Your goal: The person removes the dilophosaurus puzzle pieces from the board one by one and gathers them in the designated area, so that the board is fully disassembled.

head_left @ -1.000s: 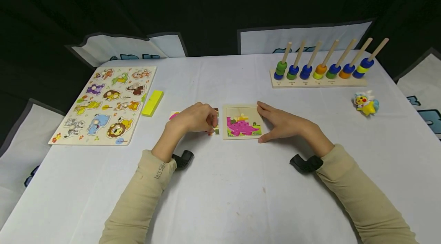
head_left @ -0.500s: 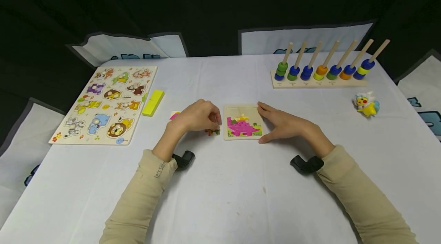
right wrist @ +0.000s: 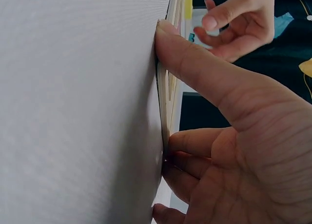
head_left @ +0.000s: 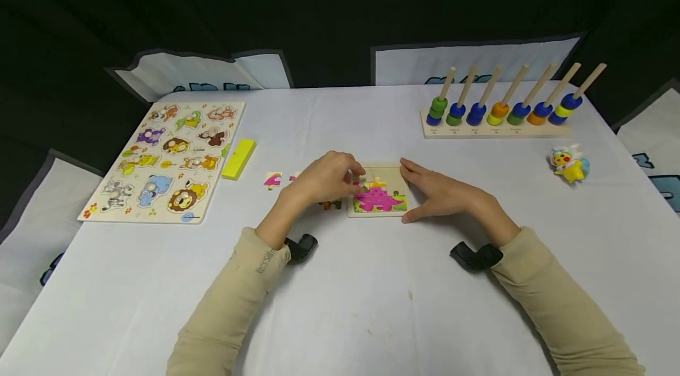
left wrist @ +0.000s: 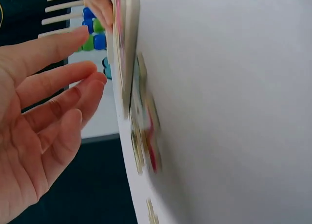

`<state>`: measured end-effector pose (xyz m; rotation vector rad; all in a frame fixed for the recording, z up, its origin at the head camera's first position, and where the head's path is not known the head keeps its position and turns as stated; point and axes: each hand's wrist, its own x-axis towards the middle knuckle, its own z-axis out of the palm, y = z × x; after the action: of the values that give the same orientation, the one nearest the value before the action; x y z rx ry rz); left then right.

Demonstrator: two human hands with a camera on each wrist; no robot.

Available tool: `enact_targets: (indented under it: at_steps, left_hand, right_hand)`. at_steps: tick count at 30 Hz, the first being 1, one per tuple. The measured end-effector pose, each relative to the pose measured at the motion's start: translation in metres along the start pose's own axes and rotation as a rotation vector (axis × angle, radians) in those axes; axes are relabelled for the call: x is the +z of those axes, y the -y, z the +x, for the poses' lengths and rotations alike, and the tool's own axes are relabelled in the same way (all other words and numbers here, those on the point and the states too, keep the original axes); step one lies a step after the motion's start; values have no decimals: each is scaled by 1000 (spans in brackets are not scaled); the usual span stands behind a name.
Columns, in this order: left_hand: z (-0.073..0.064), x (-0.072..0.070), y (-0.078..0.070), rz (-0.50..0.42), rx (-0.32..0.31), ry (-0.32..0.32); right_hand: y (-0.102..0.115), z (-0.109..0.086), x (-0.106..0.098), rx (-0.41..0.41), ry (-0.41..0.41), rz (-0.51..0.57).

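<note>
A small wooden jigsaw board (head_left: 378, 170) with a pink dinosaur picture (head_left: 379, 200) lies flat on the table. My right hand (head_left: 443, 190) holds its right side, thumb at the near corner and index finger at the far corner. Over the board's left side hovers my left hand (head_left: 329, 178), fingers loosely bent, with nothing seen between thumb and fingers in the left wrist view. A loose dark-toned jigsaw piece (head_left: 332, 205) lies partly hidden below the left hand. Further left is a pink jigsaw piece (head_left: 273, 180), and another (head_left: 293, 177) shows partly behind the wrist.
A large animal peg puzzle (head_left: 162, 163) and a yellow block (head_left: 238, 159) lie on the left. At the back right stands a bead-stacking rack (head_left: 496, 131) with upright pegs. A small yellow toy figure (head_left: 570, 164) sits right of my right hand.
My left hand has moved right, from the loose pieces to above the board's left side, uncovering pink pieces behind it. The right hand stays at the board's right side.
</note>
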<state>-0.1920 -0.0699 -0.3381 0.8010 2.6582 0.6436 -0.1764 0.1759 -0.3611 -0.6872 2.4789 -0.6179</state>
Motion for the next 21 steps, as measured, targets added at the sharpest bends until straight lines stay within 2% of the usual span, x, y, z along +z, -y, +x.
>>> enact_targets:
  at_steps: [6,9,21]
  left_hand:
    - [19,9,-14,62,-32,60]
    - [24,12,-18,82,-33,71]
    - [28,15,-17,-34,-58,128]
  right_hand:
    - [1,-1,-2,-6,9,10]
    - [1,0,-2,-13,7,5]
    - [0,-1,-1,-15,3,13]
